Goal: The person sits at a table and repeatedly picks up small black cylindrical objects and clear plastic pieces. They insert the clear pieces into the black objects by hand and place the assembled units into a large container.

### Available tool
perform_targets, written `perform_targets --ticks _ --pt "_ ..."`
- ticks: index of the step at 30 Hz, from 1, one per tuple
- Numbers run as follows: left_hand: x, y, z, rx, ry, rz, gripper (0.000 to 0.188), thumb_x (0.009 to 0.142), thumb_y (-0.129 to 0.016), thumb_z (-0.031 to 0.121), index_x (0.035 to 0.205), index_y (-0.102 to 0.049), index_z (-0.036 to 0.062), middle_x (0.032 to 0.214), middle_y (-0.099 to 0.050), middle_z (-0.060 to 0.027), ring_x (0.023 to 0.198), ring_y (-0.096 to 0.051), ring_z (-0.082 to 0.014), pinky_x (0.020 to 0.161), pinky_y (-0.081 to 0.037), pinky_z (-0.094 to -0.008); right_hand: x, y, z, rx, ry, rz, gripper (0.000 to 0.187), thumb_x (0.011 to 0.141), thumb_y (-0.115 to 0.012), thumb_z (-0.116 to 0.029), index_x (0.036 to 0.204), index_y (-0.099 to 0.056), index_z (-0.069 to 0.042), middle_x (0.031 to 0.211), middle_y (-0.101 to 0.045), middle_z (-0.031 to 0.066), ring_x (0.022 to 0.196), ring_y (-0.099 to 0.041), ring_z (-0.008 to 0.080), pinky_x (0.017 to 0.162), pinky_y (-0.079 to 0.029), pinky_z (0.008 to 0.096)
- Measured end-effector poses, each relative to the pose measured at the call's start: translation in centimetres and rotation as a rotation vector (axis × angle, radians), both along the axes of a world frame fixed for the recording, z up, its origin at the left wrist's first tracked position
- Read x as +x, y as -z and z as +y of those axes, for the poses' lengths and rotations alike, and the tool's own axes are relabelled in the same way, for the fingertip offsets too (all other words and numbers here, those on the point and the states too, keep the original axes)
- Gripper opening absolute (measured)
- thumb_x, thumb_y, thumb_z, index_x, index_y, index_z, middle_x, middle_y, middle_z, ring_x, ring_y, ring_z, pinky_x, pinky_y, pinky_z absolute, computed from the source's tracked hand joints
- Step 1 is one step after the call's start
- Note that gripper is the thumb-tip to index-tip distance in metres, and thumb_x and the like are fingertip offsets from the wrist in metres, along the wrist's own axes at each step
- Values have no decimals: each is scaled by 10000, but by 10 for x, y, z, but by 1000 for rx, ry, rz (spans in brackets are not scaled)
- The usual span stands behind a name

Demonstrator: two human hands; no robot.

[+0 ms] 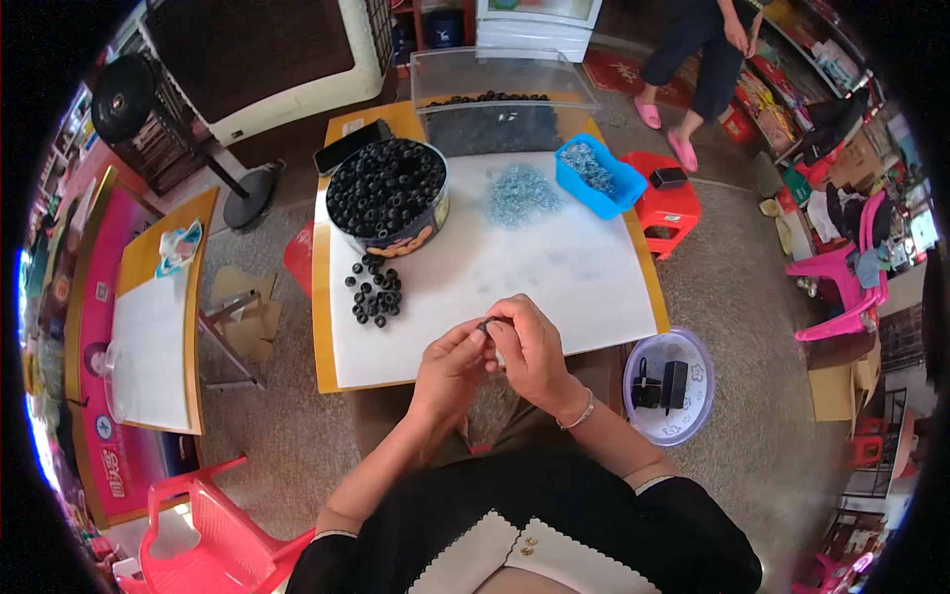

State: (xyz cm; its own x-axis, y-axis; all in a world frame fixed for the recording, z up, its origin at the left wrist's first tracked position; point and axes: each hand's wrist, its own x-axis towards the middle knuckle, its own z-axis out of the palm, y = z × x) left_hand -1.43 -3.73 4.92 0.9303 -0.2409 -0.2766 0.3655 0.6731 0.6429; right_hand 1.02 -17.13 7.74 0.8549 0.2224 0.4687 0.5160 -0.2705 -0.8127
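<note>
A small dark piece (486, 325) is pinched in the fingertips of the left hand (452, 364) and the right hand (531, 353) above the table's (445, 287) near edge. Loose black beads (377, 293) are scattered between a filled tub (424, 220) and the near left corner. A blue basket (612, 204) is set at the far right corner.

Grey floor (742, 272), pink plastic chair (223, 525), red stool (675, 205)
</note>
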Motion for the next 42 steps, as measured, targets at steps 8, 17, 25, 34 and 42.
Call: perform_targets --ticks 8,17,25,34,42 --pt "-1 -1 -4 236 -94 -84 203 917 -514 67 1078 -577 -38 840 -582 -34 720 -510 -95 664 -425 -215 1 -5 -10 -131 -2 -213 175 788 -601 22 958 -607 -19 873 -588 107 751 -575 257 634 -479 329" --pt "-4 3 -3 257 -179 -185 200 900 -538 46 1075 -582 -38 855 -588 -30 723 -515 -99 677 -436 -220 -6 -1 -10 -87 -40 -163 187 784 -611 1 969 -614 -29 884 -584 103 798 -567 273 670 -480 348" --pt "-6 9 6 487 -190 -215 221 892 -542 68 1085 -601 -23 830 -589 -15 723 -527 -78 639 -433 -205 -10 2 -5 -56 -68 2 172 785 -614 36 948 -625 -20 911 -582 99 803 -594 235 690 -500 322" --pt "-6 12 11 251 -94 -132 273 912 -564 136 1151 -588 6 866 -597 -20 720 -537 -80 607 -474 -225 -6 12 -11 382 -173 445 118 841 -584 20 951 -626 8 941 -587 45 851 -544 98 759 -453 233" --pt "-5 10 9 183 -115 -100 272 911 -563 124 1137 -593 -26 866 -618 -33 697 -541 -92 619 -451 -210 -6 11 -10 432 -190 521 111 858 -566 24 956 -618 19 933 -598 30 863 -564 88 780 -466 223"
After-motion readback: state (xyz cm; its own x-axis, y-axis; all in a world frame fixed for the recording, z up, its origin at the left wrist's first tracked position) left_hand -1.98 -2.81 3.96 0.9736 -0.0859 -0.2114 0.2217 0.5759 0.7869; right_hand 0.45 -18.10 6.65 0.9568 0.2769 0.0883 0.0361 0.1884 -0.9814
